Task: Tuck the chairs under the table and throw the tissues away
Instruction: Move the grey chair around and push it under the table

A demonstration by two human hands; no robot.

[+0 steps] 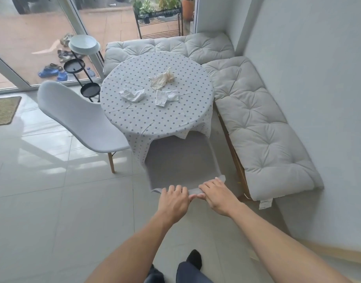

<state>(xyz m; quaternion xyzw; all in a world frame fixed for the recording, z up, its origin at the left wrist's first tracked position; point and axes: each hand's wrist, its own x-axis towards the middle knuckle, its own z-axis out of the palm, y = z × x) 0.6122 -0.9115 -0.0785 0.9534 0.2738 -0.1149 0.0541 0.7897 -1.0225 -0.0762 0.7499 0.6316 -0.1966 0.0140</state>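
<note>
Left hand [174,201], right hand [215,196] side by side gripping chair backrest [175,166].

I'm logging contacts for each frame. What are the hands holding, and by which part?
Both the left hand and the right hand grip the grey chair by the top edge of its backrest.

Bare forearms, dark trousers [192,272], black sock [194,258].

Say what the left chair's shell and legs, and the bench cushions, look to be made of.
Left chair shell: likely moulded plastic, smooth, with a soft sheen. Its leg: apparently light wood, tan and tapered. Bench cushions: pale grey fabric, tufted and creased.
</note>
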